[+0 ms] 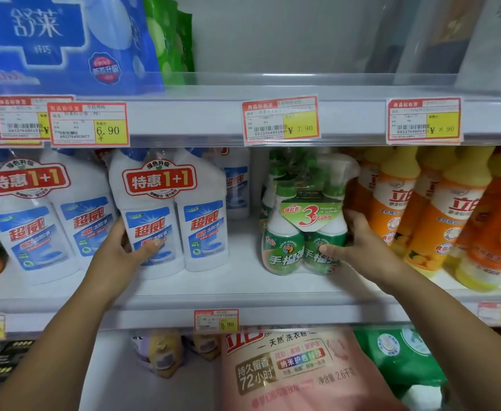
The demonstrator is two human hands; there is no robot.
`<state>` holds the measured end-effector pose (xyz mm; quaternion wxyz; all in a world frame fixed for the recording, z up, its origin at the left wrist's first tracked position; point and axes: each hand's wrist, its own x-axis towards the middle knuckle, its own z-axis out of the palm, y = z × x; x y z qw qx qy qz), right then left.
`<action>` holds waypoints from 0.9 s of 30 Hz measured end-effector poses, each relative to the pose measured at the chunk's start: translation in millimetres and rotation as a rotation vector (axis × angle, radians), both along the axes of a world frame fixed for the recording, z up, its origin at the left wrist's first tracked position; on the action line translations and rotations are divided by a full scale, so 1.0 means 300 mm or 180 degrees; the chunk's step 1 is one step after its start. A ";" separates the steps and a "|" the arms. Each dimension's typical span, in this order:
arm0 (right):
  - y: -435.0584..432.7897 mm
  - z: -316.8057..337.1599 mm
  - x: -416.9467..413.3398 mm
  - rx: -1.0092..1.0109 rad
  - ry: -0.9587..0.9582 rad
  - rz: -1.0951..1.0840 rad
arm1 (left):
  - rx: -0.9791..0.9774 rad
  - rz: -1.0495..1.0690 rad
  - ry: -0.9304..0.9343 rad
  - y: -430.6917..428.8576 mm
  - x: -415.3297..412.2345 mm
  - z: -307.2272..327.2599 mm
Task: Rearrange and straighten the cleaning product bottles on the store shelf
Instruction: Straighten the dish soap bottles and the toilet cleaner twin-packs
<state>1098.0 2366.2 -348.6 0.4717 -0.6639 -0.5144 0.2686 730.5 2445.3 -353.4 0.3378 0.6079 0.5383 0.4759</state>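
Observation:
On the middle shelf [243, 286] stands a white twin pack of toilet cleaner bottles [181, 215] with a red "1+1" tag. My left hand [124, 247] grips its left bottle low down, thumb across the blue label. To the right stands a green twin pack of spray bottles [296, 229] wrapped in clear film. My right hand [353, 238] holds its right side, thumb on the front. Both packs stand upright on the shelf with a gap between them.
Another white twin pack [35, 221] stands left of my left hand. Orange and yellow bottles [439, 215] crowd the right end. A single white bottle [237, 185] stands behind the gap. Price tags line the shelf edges. Detergent bags [296, 369] lie on the shelf below.

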 end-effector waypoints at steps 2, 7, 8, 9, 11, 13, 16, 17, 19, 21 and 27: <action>0.003 -0.004 -0.003 -0.0015 -0.0017 -0.0002 | -0.0024 -0.0019 -0.0015 0.004 0.009 -0.002; 0.021 -0.016 -0.019 0.0041 -0.0130 -0.0052 | -0.0018 -0.0050 -0.0048 0.012 0.047 -0.004; 0.023 -0.016 -0.022 0.0061 -0.0148 -0.0051 | -0.0005 -0.0058 -0.0050 0.013 0.052 -0.007; 0.023 -0.017 -0.024 0.0080 -0.0166 -0.0049 | 0.0003 -0.0061 -0.0047 0.015 0.055 -0.010; 0.016 -0.016 -0.028 0.0075 -0.0213 -0.0021 | 0.0016 -0.0043 -0.0007 0.020 0.052 -0.015; 0.005 -0.019 -0.035 0.0109 -0.0330 -0.0060 | 0.0023 -0.0012 0.0043 0.019 0.051 -0.016; -0.024 -0.009 -0.070 0.0613 -0.1193 -0.0802 | 0.0078 0.0040 0.0155 0.012 0.051 -0.005; -0.045 0.002 -0.098 0.0896 -0.1438 -0.1051 | 0.0100 0.0045 0.0183 0.010 0.050 -0.001; -0.088 0.022 -0.179 0.1498 -0.1561 -0.1004 | 0.0135 0.0078 0.0240 0.008 0.043 0.005; -0.108 0.027 -0.276 0.1631 -0.1542 -0.0382 | 0.0157 0.0144 0.0295 0.002 0.035 0.010; 0.026 -0.048 -0.510 0.0773 -0.1169 0.1048 | 0.0258 0.0210 0.0178 -0.016 0.011 0.006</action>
